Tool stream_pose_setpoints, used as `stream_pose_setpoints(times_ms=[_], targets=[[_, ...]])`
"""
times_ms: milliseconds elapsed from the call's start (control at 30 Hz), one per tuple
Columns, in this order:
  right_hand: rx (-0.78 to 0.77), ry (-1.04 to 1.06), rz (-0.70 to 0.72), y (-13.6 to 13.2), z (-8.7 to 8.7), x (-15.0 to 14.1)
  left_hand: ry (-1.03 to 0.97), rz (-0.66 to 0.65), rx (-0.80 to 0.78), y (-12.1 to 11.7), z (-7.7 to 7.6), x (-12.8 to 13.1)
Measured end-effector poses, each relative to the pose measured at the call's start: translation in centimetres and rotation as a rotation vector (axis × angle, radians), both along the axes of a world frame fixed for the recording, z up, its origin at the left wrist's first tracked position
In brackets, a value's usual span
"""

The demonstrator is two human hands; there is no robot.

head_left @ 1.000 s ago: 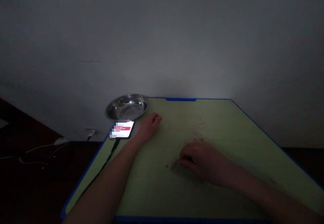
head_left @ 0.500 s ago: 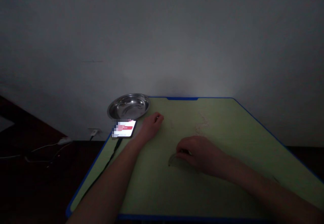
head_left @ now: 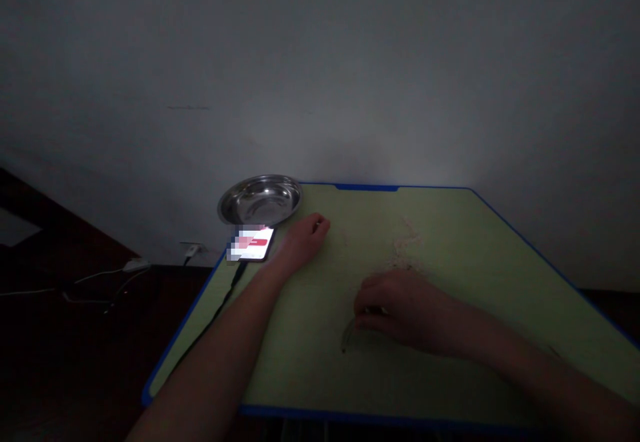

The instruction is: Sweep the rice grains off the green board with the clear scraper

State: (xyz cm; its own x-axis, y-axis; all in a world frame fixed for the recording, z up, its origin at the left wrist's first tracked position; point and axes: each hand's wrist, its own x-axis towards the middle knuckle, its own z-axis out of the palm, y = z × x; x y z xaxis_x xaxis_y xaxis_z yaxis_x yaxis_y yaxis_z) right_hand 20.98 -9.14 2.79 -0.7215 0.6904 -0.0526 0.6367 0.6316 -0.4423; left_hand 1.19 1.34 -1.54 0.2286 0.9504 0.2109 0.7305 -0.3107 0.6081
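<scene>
My right hand (head_left: 400, 305) is closed in a pinch low over the green tabletop (head_left: 295, 362). From its fingers a thin, curved, greyish strand (head_left: 346, 337) hangs down to the left; its kind is too dark to tell. My left hand (head_left: 305, 237) rests curled on the table's far left part, and whatever its fingers may hold is hidden. Just beyond the right hand lies a scattering of pale, crumb-like bits (head_left: 405, 245). Beside the left hand stand a shiny steel bowl (head_left: 235, 212) and a lit phone (head_left: 259, 247).
A black cable (head_left: 227, 302) runs from the phone along the left side, partly under my left forearm. The table's blue edge (head_left: 367, 188) meets a grey wall (head_left: 380, 82). White cords and a plug (head_left: 193, 251) are at the lower left.
My right hand has shifted slightly down and right in the picture, with the strand still in its fingers. The view has moved a little. My left hand stays in place beside the bowl.
</scene>
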Motion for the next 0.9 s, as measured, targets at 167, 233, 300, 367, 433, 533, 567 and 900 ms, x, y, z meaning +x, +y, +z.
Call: stream_pose_setpoints(times_ms=[167, 233, 300, 367, 433, 533, 567, 900], targets=[[-0.017, 0.017, -0.033, -0.9, 0.8, 0.8, -0.013, 0.0, -0.004, 0.0, 0.0, 0.1], [-0.051, 0.032, -0.027, -1.4, 0.8, 0.9, -0.022, -0.002, -0.005, 0.0, 0.0, 0.1], [-0.091, 0.036, -0.01, -1.8, 0.4, 0.9, -0.023, -0.008, -0.004, 0.0, -0.1, 0.1], [-0.089, 0.02, -0.02, -1.8, 0.0, 0.9, -0.019, -0.007, 0.003, 0.0, -0.2, 0.1], [-0.047, 0.007, -0.048, -1.4, -0.3, 0.8, -0.022, -0.01, 0.006, 0.0, -0.2, 0.1], [0.01, 0.019, -0.023, -0.9, 0.2, -0.1, -0.03, -0.011, 0.001, 0.0, -0.1, 0.1], [0.02, 0.028, 0.015, -0.9, 0.5, -0.6, -0.03, -0.008, -0.008, 0.0, 0.0, 0.1], [0.132, -0.159, 0.477, -1.1, 2.3, -6.9, -0.022, 0.025, -0.074, -0.1, 0.2, -0.1]])
